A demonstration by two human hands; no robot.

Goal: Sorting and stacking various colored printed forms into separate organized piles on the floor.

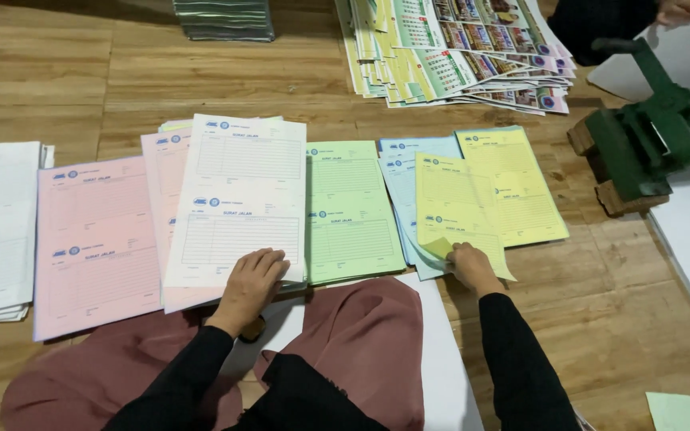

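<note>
Wooden floor (pixel 65 88): left hand (pixel 253 275) flat on white printed form sheet (pixel 241 199), right hand (pixel 469 267) pinching yellow form sheet (pixel 457 211) corner; lift singly.

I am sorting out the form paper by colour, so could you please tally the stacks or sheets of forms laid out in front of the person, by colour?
Pink stacks: 2
White stack, under the left hand: 1
Green stack: 1
Blue stack: 1
Yellow: 2, the stack and the sheet lifted by the right hand
Total: 7
</note>
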